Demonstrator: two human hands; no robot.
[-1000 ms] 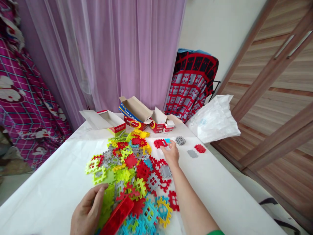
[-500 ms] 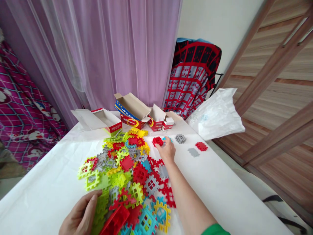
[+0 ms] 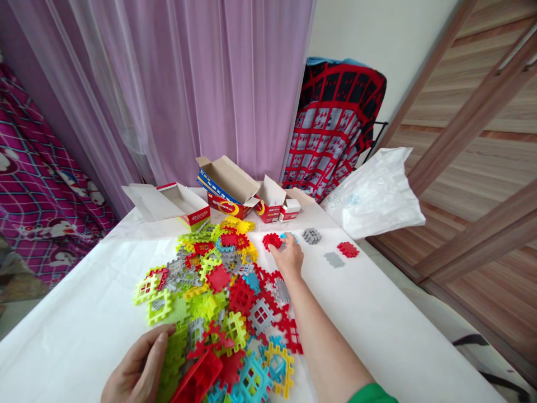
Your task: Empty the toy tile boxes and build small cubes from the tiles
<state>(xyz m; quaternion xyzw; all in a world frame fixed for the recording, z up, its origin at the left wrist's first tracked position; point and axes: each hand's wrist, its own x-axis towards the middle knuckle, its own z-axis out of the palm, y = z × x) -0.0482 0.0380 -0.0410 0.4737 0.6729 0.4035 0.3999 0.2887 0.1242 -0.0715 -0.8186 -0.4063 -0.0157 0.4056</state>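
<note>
In the lower left of the head view, my left hand (image 3: 138, 364) rests against the edge of the pile, thumb and index finger extended beside a lime green tile (image 3: 174, 352). Nothing visible is gripped by it. My right hand (image 3: 289, 260) reaches past the pile, its fingers curled over a blue interlocking tile (image 3: 287, 235) that they partly cover. Just left of its thumb lies a red interlocking tile (image 3: 272, 240). Between both arms spreads a heap of plastic interlocking tiles (image 3: 218, 277) in red, lime, yellow, grey and blue, many with window cut-outs.
Stacked grey tiles (image 3: 311, 235), a flat grey tile (image 3: 334, 259) and a red tile (image 3: 348, 249) lie right of my right hand. Open cardboard boxes (image 3: 229, 182) line the table's (image 3: 84, 313) far edge. A white plastic bag (image 3: 373, 196) sits at the back right corner.
The view has shifted slightly. My right hand stays at the blue tile with little visible movement, and my left hand keeps its place by the pile.
</note>
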